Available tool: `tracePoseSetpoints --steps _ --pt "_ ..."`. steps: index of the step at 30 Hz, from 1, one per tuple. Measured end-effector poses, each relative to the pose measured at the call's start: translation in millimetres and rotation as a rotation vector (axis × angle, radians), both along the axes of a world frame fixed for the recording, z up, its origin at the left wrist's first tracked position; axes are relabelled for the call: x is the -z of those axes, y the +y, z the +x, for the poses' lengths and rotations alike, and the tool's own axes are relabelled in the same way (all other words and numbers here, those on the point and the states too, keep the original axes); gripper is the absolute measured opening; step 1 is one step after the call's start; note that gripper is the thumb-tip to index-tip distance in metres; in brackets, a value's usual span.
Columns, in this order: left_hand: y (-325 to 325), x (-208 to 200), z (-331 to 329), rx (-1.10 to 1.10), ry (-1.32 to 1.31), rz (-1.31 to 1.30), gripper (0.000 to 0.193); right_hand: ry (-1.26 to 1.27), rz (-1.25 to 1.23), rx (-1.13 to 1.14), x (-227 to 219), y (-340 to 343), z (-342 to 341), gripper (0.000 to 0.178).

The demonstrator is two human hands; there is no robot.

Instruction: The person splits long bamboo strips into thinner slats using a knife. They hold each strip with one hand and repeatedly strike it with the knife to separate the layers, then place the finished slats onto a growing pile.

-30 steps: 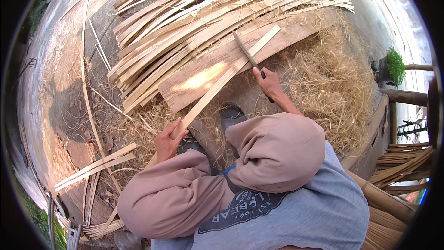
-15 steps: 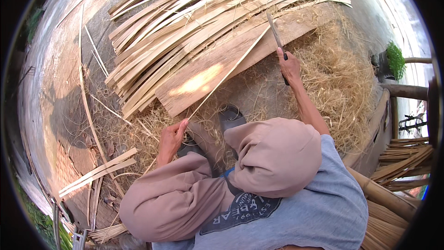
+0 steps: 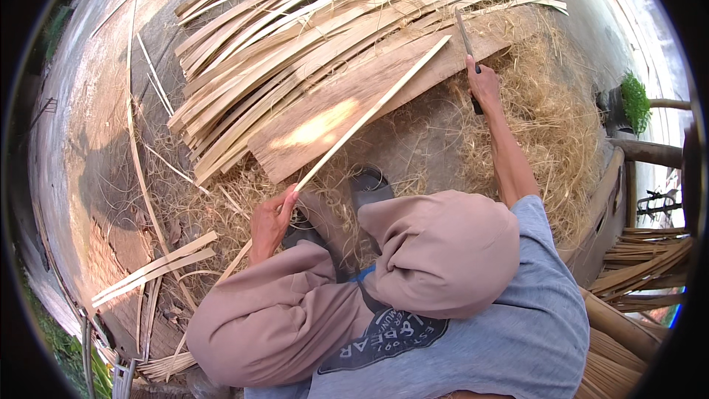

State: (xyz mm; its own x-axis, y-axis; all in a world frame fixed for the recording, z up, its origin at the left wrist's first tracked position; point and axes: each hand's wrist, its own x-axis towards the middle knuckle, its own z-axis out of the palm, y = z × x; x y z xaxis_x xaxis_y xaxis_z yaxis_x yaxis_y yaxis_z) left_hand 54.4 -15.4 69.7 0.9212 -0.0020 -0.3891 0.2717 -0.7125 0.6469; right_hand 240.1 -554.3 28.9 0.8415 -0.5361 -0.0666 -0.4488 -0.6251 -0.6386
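Note:
My left hand [image 3: 270, 223] pinches a long pale bamboo strip [image 3: 375, 109] near its lower end. The strip slants up and to the right across a flat wooden board [image 3: 295, 149], its flat face turned up. My right hand [image 3: 484, 87] is closed round the black handle of a knife [image 3: 465, 35], whose blade points up and away over the board's right part. Blade and strip tip are a little apart. Beyond the board lies a large bundle of split bamboo strips [image 3: 310, 48].
Curly bamboo shavings [image 3: 546, 125] are heaped at the right and scattered round my feet. Two loose pale strips [image 3: 159, 270] lie at the lower left. More strips [image 3: 642, 266] and a bamboo pole [image 3: 624, 318] are at the right, below a green plant [image 3: 634, 102].
My right hand has moved right with the knife, away from the strip. The strip has turned from its narrow edge to its flat face, and its tip shifted slightly right.

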Motion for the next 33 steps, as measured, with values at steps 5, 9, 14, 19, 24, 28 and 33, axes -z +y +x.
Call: tracePoseSetpoints --steps 5,9,14,19,24,28,33 --pt "-1.9 -19.8 4.2 -0.004 0.181 0.106 0.041 0.110 0.125 -0.501 -11.0 159.0 -95.4 0.061" --pt "5.9 -2.8 -2.2 0.008 0.097 0.071 0.039 0.129 -0.006 -0.826 -20.6 224.1 -185.0 0.053" --pt "2.9 -5.7 -1.6 0.009 0.143 0.111 0.041 0.143 0.033 -0.224 4.3 85.0 -88.1 0.066" --pt "5.2 3.1 2.9 0.090 0.033 0.077 0.040 0.053 -0.051 0.088 0.7 -47.1 -25.2 0.071" --pt "-3.8 5.4 -3.1 0.166 -0.027 0.270 0.049 0.108 -0.036 -0.434 -5.1 109.9 -79.4 0.065" --pt "-4.8 13.6 -6.8 0.149 -0.104 0.373 0.045 0.087 0.014 -0.844 -16.7 224.7 -160.1 0.056" --pt "-2.9 17.5 -8.4 0.131 -0.202 0.366 0.042 0.198 -0.074 -0.664 -20.5 176.5 -121.6 0.060"
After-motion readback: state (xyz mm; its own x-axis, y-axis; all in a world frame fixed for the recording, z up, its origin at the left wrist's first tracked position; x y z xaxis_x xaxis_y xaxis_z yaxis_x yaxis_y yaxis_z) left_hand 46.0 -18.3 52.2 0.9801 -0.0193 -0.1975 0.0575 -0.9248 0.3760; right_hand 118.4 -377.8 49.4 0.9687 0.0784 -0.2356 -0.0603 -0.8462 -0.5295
